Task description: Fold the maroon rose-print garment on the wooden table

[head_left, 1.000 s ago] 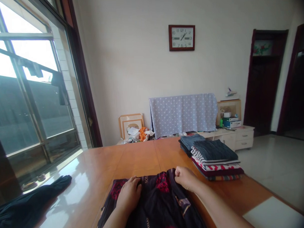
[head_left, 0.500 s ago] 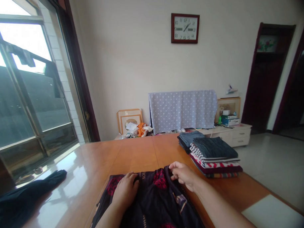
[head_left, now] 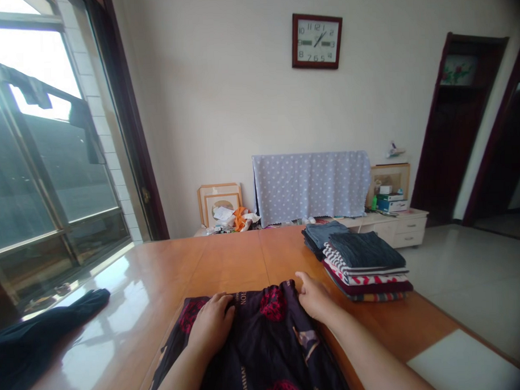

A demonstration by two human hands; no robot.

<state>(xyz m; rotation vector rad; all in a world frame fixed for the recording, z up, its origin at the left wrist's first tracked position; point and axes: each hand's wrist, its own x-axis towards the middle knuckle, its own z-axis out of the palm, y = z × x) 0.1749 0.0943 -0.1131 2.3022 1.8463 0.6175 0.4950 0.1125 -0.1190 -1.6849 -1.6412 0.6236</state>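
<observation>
A dark garment (head_left: 256, 331) with red round patterns, pale lettering and a gathered top edge lies spread on the table in front of me. My left hand (head_left: 213, 319) rests flat on its upper left part, fingers stretched forward. At the upper right corner of the cloth is my right hand (head_left: 313, 295), its index finger stretched out and the other fingers bent beside the edge. Nothing shows in its grasp, though the bent fingertips are partly hidden. The garment's lower end runs out of view.
A stack of folded clothes (head_left: 367, 268) stands at the table's right side, with folded jeans (head_left: 325, 233) behind it. Another dark garment (head_left: 47, 325) lies at the left. Beyond the wooden table (head_left: 228, 258) stands a low white cabinet (head_left: 408, 229).
My right hand has moved slightly right, off the garment's corner fold, and its index finger has straightened. That fold now lies flatter. My left hand stays on the cloth. The view has shifted slightly.
</observation>
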